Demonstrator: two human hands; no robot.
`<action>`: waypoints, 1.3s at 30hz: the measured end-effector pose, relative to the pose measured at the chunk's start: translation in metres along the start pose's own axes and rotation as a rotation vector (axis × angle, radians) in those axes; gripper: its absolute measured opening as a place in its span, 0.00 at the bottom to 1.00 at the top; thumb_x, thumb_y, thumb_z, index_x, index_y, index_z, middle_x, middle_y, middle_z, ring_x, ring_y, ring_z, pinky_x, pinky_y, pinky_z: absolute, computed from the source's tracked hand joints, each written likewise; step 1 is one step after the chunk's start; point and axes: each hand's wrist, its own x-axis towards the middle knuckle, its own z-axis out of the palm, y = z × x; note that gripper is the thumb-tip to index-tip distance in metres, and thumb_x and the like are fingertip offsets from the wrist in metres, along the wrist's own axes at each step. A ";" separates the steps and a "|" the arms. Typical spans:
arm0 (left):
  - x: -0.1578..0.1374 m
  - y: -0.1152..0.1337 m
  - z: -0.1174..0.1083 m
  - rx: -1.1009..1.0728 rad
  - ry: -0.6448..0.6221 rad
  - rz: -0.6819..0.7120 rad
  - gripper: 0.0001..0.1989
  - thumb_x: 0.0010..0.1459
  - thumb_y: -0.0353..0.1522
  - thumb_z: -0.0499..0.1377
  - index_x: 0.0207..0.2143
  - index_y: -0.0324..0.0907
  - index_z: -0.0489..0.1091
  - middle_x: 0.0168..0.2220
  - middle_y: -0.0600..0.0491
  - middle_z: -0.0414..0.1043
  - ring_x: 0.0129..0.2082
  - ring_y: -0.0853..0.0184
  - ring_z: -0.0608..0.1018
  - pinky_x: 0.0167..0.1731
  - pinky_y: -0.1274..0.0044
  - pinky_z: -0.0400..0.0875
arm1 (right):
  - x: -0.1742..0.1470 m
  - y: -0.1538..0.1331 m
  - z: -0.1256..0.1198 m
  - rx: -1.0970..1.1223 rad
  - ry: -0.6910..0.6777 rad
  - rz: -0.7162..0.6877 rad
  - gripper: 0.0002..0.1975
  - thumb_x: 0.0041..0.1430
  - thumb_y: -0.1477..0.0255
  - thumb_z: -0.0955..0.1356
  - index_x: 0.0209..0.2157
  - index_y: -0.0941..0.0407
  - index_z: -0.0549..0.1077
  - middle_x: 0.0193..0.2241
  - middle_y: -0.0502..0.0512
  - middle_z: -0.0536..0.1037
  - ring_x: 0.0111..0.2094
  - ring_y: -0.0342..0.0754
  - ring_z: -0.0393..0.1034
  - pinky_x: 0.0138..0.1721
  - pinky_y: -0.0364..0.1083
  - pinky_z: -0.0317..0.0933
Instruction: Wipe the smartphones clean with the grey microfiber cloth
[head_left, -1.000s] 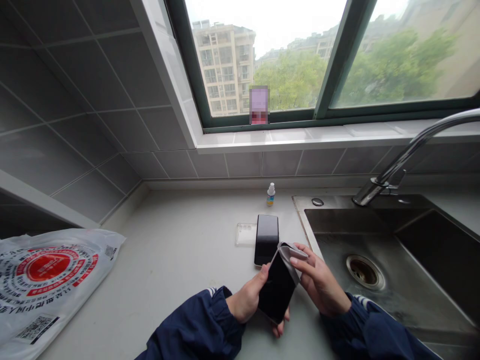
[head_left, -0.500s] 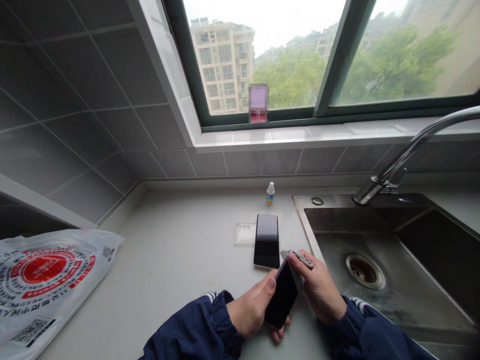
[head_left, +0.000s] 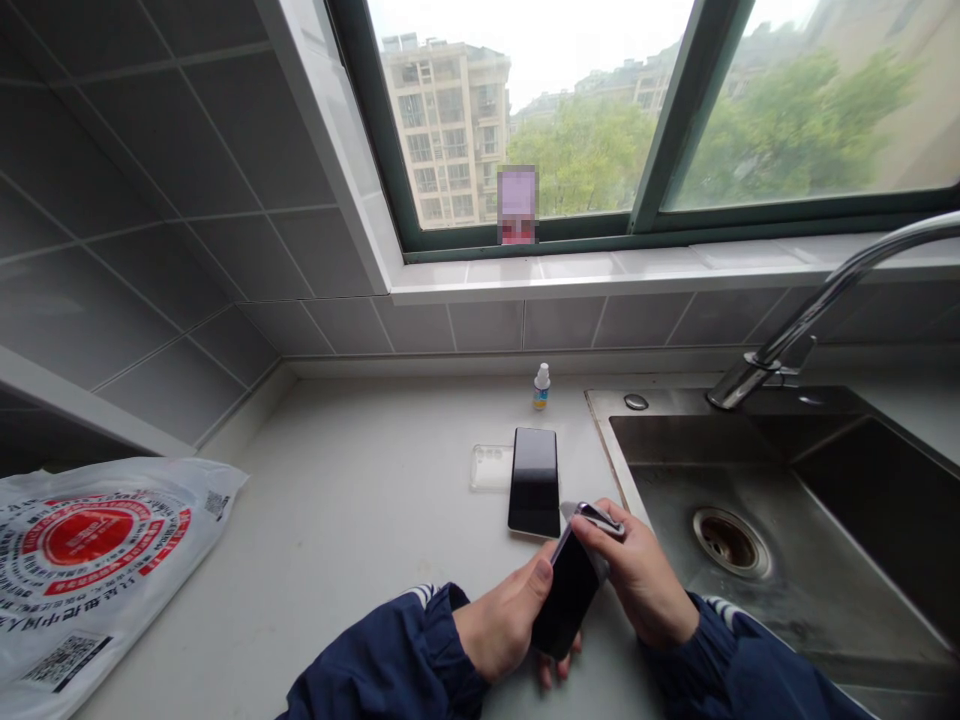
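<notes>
My left hand (head_left: 504,612) is closed around the lower left side of a black-screened smartphone (head_left: 564,605), its thumb on the edge and its fingers underneath. At the phone's upper right corner, my right hand (head_left: 643,572) pinches a small silver metal tool that looks like a nail clipper (head_left: 600,518). A pale, thin flap (head_left: 568,510) shows beside the tool; what it is I cannot tell. Just beyond my hands a second smartphone (head_left: 534,480) lies face up on the counter, overlapping a clear phone case (head_left: 489,468).
A small white-capped bottle (head_left: 541,388) stands near the wall. To the right is a steel sink (head_left: 626,470) with a chrome faucet (head_left: 780,345). A white plastic bag (head_left: 172,530) with red print lies on the counter (head_left: 337,530) at the left.
The silver tool in my right hand has tilted slightly, and a dark gap now shows along it. My right thumb has shifted a little to the left and down. The left hand barely moves.
</notes>
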 end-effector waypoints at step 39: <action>0.013 -0.004 -0.003 -0.427 -0.140 -0.067 0.60 0.45 0.67 0.21 0.32 0.28 0.73 0.26 0.41 0.71 0.21 0.64 0.76 0.19 0.74 0.69 | -0.018 -0.003 0.016 0.034 -0.130 0.062 0.23 0.53 0.57 0.74 0.45 0.56 0.73 0.28 0.54 0.78 0.21 0.48 0.71 0.23 0.46 0.66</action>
